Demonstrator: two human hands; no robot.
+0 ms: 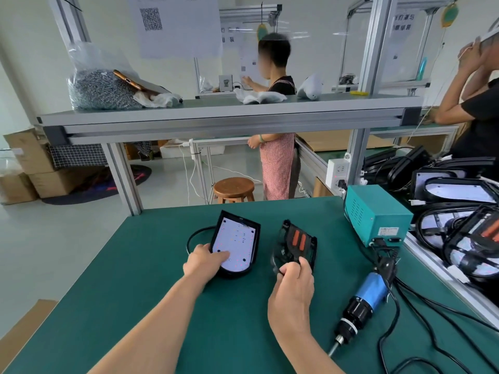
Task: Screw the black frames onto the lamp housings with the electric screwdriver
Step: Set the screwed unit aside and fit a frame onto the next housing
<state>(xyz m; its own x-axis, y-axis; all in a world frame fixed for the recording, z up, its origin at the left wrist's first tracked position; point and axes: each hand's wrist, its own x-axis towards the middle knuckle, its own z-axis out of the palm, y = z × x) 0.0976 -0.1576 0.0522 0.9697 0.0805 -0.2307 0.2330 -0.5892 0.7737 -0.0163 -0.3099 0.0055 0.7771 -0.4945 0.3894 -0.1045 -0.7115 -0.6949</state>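
A black lamp housing (237, 238) with a white LED board lies on the green table, a black cable looping out to its left. My left hand (202, 261) rests on its near left corner, fingers on the white board. To its right a black frame (295, 245) with a clear cover and two orange strips stands tilted up off the table. My right hand (293, 283) grips the frame's near edge. The blue and black electric screwdriver (361, 305) lies on the table right of my right hand, tip pointing toward me.
A teal power box (378, 211) stands at the back right with black cables trailing over the table. Several more lamp housings and frames (459, 209) are piled on the right. A shelf (216, 114) crosses overhead with a bag of screws (102, 89). Two persons stand beyond.
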